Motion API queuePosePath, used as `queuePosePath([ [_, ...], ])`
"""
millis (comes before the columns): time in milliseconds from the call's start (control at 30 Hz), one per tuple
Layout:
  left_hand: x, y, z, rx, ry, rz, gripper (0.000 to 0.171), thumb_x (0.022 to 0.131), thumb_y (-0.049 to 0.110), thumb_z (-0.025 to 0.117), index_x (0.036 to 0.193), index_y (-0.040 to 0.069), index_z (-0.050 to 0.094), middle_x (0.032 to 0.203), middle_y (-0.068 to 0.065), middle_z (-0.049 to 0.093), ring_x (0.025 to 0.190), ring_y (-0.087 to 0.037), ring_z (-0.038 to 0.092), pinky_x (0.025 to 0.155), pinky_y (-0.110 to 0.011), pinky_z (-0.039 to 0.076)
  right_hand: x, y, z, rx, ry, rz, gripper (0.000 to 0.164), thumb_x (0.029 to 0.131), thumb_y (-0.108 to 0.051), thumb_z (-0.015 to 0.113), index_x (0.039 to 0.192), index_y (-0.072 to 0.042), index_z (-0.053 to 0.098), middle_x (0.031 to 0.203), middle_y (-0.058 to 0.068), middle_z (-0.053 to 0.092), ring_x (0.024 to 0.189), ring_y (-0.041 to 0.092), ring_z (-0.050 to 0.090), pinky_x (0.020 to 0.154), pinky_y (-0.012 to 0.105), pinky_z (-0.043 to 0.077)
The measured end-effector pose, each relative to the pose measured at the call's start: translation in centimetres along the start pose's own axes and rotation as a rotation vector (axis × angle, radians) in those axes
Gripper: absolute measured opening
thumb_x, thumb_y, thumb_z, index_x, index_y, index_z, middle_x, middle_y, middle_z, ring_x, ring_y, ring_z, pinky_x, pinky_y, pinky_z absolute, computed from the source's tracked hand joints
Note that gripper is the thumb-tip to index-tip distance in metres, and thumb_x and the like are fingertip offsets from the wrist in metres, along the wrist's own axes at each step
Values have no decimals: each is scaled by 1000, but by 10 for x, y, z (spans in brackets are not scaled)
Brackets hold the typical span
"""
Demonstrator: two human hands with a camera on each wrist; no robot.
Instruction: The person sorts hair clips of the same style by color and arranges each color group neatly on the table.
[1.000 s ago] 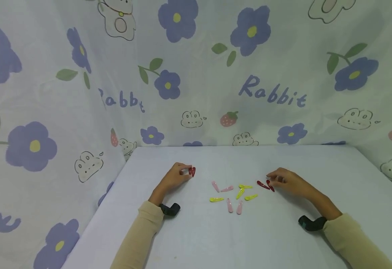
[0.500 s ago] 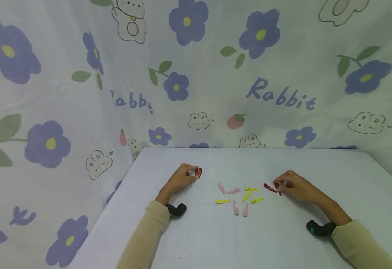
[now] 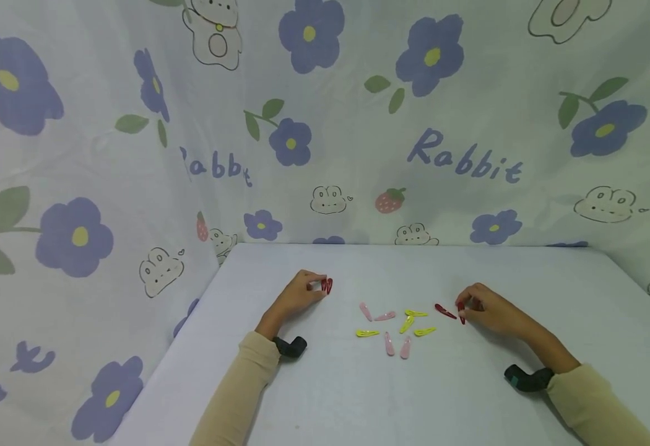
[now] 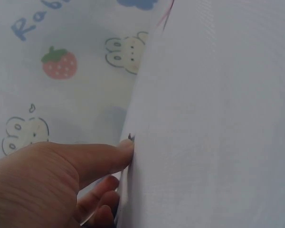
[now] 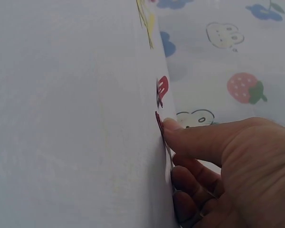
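Note:
On the left of the table in the head view, two red snap hair clips [image 3: 329, 285] stand side by side. My left hand [image 3: 294, 294] pinches the nearer one between thumb and index finger; in the left wrist view only a dark tip [image 4: 130, 137] shows beyond the thumb. At the right, my right hand [image 3: 486, 308] pinches another red hair clip [image 3: 461, 313] at its ends, and it lies against the table. Just left of it lies a slanted red hair clip [image 3: 445, 311], apart from my fingers. The right wrist view shows the pinched clip [image 5: 159, 126] beside my thumb.
Between the hands lie several pink hair clips [image 3: 389, 344] and several yellow hair clips [image 3: 424, 332], loosely spread on the white tabletop [image 3: 353, 396]. A patterned cloth [image 3: 358, 142] hangs behind and along the sides. Each wrist wears a black camera mount [image 3: 528, 378].
The view has shifted slightly. My right hand has turned its red clip more upright and drawn it a little rightward, away from the neighbouring clip. The left hand stays at its clips.

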State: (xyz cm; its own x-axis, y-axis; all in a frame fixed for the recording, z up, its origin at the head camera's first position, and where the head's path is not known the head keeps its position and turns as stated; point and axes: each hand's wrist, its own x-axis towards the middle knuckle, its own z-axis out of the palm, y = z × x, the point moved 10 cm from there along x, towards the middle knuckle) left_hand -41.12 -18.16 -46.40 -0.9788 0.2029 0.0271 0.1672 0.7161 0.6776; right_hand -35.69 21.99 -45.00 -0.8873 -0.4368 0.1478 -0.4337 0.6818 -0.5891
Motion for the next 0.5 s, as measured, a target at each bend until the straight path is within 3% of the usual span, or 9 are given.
queuePosePath([
  [300,1,1,1,-9,9,59,43,92,19,72,134,15,64,129,-12,54,100,-20,52,85,-36,45,1,0,3,82,-38,-9,18,94,-11,69,108,-3,60,98,3,61,85,1,53,73,21,48],
  [500,0,2,-1,-15,11,45,43,92,20,71,135,17,64,130,-12,54,100,-20,51,85,-36,44,1,0,4,95,-46,22,19,94,-11,68,109,-3,60,94,3,61,84,4,52,72,22,47],
])
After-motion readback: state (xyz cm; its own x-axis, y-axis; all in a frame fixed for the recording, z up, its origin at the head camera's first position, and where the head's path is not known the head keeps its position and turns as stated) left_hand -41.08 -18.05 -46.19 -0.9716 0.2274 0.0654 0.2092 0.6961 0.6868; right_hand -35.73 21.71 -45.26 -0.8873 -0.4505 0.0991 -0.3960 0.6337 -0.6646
